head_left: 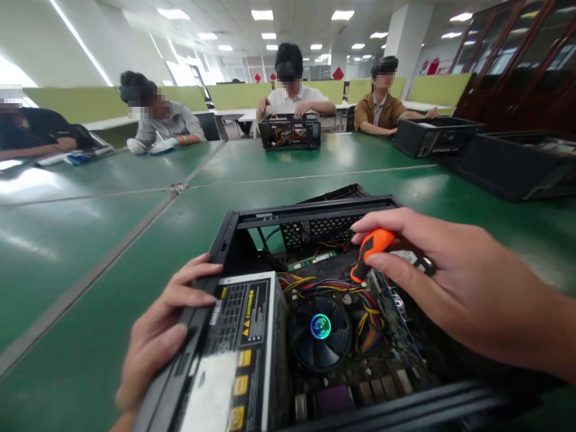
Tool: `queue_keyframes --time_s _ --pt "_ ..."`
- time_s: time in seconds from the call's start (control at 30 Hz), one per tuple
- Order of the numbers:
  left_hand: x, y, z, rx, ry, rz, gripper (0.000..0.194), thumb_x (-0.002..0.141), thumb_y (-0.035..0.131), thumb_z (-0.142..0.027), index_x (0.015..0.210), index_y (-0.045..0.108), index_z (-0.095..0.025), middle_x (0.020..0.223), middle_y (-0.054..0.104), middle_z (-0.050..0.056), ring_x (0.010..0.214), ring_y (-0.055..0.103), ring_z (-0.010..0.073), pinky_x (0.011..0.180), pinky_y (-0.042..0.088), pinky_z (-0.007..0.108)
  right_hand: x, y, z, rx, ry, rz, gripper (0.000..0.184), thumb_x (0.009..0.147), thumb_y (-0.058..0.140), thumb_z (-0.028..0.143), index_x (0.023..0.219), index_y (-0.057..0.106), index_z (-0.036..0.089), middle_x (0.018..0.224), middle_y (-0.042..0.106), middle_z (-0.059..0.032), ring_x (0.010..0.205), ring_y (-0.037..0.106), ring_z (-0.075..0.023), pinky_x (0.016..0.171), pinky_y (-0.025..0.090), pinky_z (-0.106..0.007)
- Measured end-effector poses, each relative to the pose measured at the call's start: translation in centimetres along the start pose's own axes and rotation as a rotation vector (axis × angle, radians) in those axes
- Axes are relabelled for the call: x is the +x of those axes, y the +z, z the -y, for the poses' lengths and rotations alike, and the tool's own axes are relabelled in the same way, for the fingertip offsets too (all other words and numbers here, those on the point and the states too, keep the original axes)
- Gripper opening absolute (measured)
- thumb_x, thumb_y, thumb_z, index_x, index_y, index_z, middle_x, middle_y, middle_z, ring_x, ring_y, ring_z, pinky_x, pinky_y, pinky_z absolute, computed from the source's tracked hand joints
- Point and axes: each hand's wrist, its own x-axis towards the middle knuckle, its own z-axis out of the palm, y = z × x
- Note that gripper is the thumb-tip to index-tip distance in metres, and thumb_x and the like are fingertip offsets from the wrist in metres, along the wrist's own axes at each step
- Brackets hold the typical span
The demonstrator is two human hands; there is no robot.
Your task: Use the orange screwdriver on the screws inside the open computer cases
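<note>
An open black computer case (231, 240) lies on the green table in front of me. My left hand (166, 318) grips its left edge, fingers curled over the frame beside the power supply (245, 312). Over the right side of the case, my right hand (454, 282) is closed around the orange and black handle of a screwdriver (373, 252); its tip is hidden. Just below the handle stands an expansion card (396, 324). A round cooling fan (320, 336) sits in the middle, with coloured cables (371, 318) beside it. Behind it lies a green memory stick (311, 261).
A black panel (337, 193) lies behind the case. Across the green table (112, 216), several people sit; one handles an open computer case (290, 133). Two more black cases (432, 135) stand at the far right. Seams (112, 258) run across the tabletop.
</note>
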Motion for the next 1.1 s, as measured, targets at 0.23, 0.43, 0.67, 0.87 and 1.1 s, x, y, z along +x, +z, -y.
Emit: queue_keyframes --time_s 0.23,0.43,0.67,0.87,1.1 --pt "-0.2 1.8 -0.2 -0.536 0.026 -0.263 0.027 0.071 0.053 -0.029 0.091 0.067 -0.041 0.13 0.06 -0.018 0.145 0.027 0.033 0.119 0.023 0.05 0.0 2.4 -1.2 0.026 0.056 0.124 0.021 0.099 0.048 0.022 0.117 0.056 0.023 0.106 0.069 -0.0011 0.094 0.066 -0.0143 0.086 0.052 -0.026" --pt "-0.2 2.3 -0.2 -0.515 0.088 -0.266 0.033 0.074 0.047 -0.024 0.096 0.065 -0.042 0.131 0.057 -0.019 0.145 0.026 0.0313 0.119 0.019 0.051 0.2 2.2 -1.0 0.008 0.056 0.091 0.02 0.098 0.048 0.022 0.116 0.056 0.023 0.106 0.069 -0.0001 0.093 0.066 -0.0132 0.086 0.051 -0.024" --pt "-0.2 1.9 -0.2 -0.521 0.033 -0.257 0.028 0.072 0.053 -0.03 0.093 0.066 -0.043 0.129 0.06 -0.02 0.146 0.025 0.0328 0.118 0.025 0.049 0.0 2.3 -1.2 0.009 0.049 0.095 0.021 0.097 0.05 0.021 0.117 0.056 0.021 0.107 0.069 -0.003 0.094 0.066 -0.0155 0.087 0.051 -0.026" --pt "-0.2 1.9 -0.6 -0.5 0.083 -0.253 0.03 0.075 0.048 -0.025 0.095 0.064 -0.042 0.133 0.056 -0.021 0.146 0.026 0.0309 0.119 0.022 0.05 0.0 2.1 -1.0 -0.05 0.027 0.073 0.014 0.091 0.064 0.03 0.103 0.063 0.022 0.091 0.071 0.0006 0.078 0.068 -0.014 0.073 0.052 -0.023" --pt "-0.2 2.1 -1.5 -0.534 0.06 -0.277 0.02 0.079 0.049 -0.029 0.091 0.063 -0.038 0.13 0.058 -0.017 0.146 0.026 0.0309 0.121 0.016 0.049 1.0 2.1 -0.5 -0.013 0.08 0.163 0.03 0.096 0.053 0.024 0.126 0.059 0.025 0.118 0.07 0.0011 0.103 0.067 -0.0157 0.094 0.052 -0.029"
